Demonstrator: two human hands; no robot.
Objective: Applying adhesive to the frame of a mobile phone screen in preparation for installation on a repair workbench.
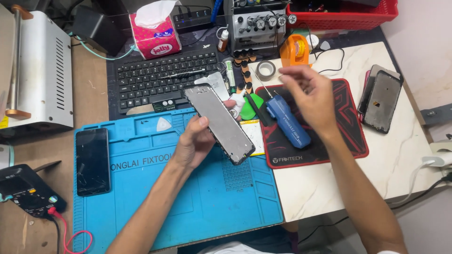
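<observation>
My left hand (194,143) grips a grey phone frame (219,122), tilted, over the top edge of a blue repair mat (221,197). My right hand (308,96) hovers blurred above a blue electric screwdriver (288,121) that lies on a black and red mouse pad (346,124). Its fingers are loosely curled; whether something small sits between them I cannot tell. A black phone (92,161) with a cracked screen lies on the mat's left side.
A black keyboard (160,77) and a pink tissue box (155,35) sit behind the mat. Tape rolls (266,69), an orange tape dispenser (294,49), a red basket (343,16) and stacked phone screens (381,99) lie right. A white machine (40,70) and a meter (26,190) stand left.
</observation>
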